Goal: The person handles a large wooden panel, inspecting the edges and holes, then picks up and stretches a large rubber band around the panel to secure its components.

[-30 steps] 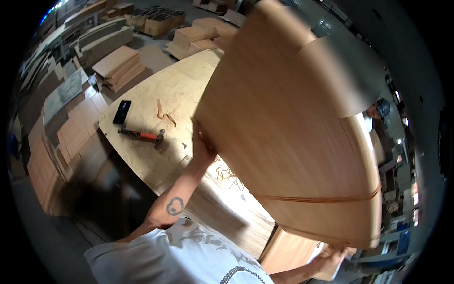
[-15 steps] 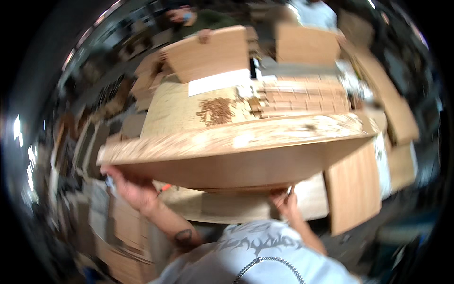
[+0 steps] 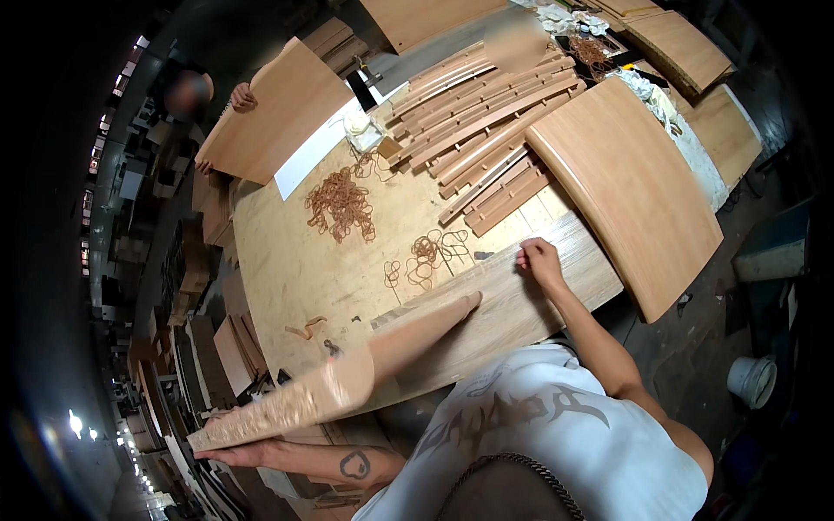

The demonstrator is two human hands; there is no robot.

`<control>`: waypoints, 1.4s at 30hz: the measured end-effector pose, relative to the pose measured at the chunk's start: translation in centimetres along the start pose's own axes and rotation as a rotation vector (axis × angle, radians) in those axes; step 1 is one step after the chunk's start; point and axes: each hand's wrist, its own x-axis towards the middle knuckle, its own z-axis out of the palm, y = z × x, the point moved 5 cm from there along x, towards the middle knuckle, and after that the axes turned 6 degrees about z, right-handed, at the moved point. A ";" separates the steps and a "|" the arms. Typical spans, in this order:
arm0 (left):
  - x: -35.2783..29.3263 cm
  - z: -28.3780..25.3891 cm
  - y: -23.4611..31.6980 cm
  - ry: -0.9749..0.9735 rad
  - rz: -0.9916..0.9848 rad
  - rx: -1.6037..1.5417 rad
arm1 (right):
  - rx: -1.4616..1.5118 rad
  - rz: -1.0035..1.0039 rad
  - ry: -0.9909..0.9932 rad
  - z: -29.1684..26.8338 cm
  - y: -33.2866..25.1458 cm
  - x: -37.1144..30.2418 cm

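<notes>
My left hand [image 3: 239,456] grips the far left end of a thick, curved wooden panel [image 3: 300,399], its palm beneath the pale, rough edge. That panel stands tilted, its other end against a grey wood-grain board [image 3: 512,300] along the near side of the table. Above this board, to the right, my right hand [image 3: 540,260] is closed with the fingers curled; anything inside it is hidden. Loose brown rubber bands [image 3: 426,252] lie on the table just beyond the board. A second curved panel [image 3: 630,187] rests at the right, past my right hand.
Slotted wooden strips [image 3: 486,113] are stacked across the far side of the table [image 3: 269,234]. A bigger heap of rubber bands [image 3: 340,204] lies left of them. At the far left, another person's hands hold a wooden panel [image 3: 269,113]. A white bucket [image 3: 751,382] stands on the floor at right.
The panel has swung down to the left with my left hand on its end. My right hand has let go of it and now hovers over the grey board. The view has turned.
</notes>
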 end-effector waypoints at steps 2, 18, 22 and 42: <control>1.9 -1.3 -0.8 -0.238 -0.099 -0.074 | -0.147 -0.106 -0.089 2.1 0.9 1.5; 7.2 -2.6 -4.5 -1.010 -0.394 -0.451 | -1.299 -0.782 -0.119 14.1 1.1 2.4; 7.2 -2.3 -4.2 -1.331 -0.514 -0.622 | -0.292 -0.440 -0.045 12.3 -3.3 0.8; 6.4 -1.1 -3.9 -1.362 -0.580 -0.708 | -1.016 -0.551 -0.441 21.0 4.4 3.2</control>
